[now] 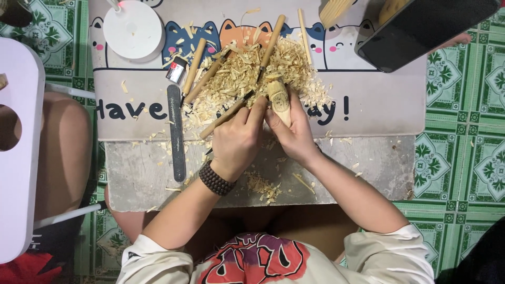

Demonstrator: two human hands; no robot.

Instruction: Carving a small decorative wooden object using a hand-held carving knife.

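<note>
While my right hand (297,131) wraps its fingers tight around the little wooden figure (279,100) above the shavings (247,68), my left hand (236,139) grips a knife; light, stiff, hold its bottom.

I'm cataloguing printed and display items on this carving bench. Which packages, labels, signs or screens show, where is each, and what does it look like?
Dark tilted phone screen: top right, black glossy rectangle, unlit.
Grey printed desk mat: under the shavings, row of cartoon cat faces along the top, dark lettering below.
Small black-and-silver box: left of the shavings pile, beside the grey sanding stick; label too small to tell.
</note>
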